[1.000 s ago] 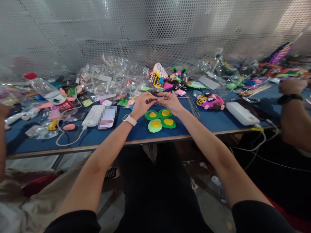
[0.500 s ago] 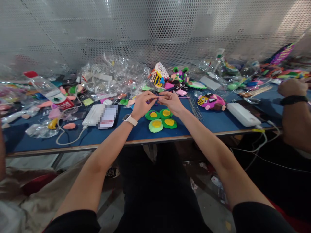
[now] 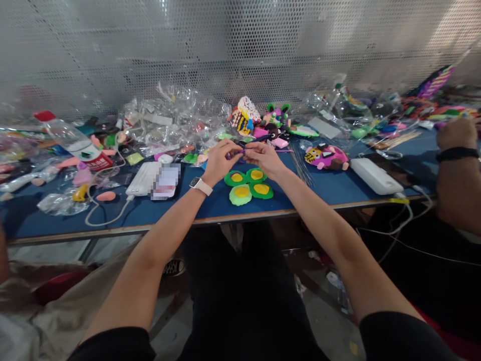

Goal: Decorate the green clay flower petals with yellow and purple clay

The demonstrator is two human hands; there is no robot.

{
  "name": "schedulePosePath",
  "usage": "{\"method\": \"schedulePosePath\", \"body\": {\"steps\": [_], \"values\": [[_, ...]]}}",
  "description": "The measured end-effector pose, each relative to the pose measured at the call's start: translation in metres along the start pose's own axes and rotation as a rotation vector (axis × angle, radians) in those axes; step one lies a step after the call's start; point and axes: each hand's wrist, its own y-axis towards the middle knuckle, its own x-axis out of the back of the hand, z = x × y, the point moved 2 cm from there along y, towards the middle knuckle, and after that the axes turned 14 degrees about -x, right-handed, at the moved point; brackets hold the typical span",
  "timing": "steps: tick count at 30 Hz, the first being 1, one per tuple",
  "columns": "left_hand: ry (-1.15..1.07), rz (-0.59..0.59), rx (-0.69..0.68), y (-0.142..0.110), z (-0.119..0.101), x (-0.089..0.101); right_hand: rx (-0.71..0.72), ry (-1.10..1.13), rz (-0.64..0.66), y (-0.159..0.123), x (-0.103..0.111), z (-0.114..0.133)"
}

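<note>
My left hand (image 3: pixel 221 161) and my right hand (image 3: pixel 266 158) meet fingertip to fingertip above the table. Between them they pinch a small piece of purple modelling clay (image 3: pixel 242 151), mostly covered by the fingers. Just below the hands lie several flat green clay rounds with yellow centres, grouped like petals; the front left round (image 3: pixel 240 199) is paler than the front right one (image 3: pixel 262 196). More purple bits show under the fingers. A thin purple stick (image 3: pixel 284 151) sticks out beyond my right hand.
Left of my hands are a phone (image 3: pixel 165 181), a white power bank (image 3: pixel 144 179) and a tilted bottle (image 3: pixel 77 143). To the right lie thin wires (image 3: pixel 301 165), a pink clay figure (image 3: pixel 326 158) and another power bank (image 3: pixel 376 176). Clear wrappers (image 3: pixel 180 113) line the back. Another person's arm (image 3: pixel 456 180) is far right.
My fingers have shifted slightly around the purple clay, and a little more of it shows between them. The other person's hand at right has moved slightly. Everything else stays put.
</note>
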Motion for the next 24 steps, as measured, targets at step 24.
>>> {"method": "schedulePosePath", "body": {"steps": [24], "values": [[-0.053,-0.026,0.015,-0.007,0.004,0.004,-0.046,0.002,0.854,-0.145,-0.002,-0.019]]}}
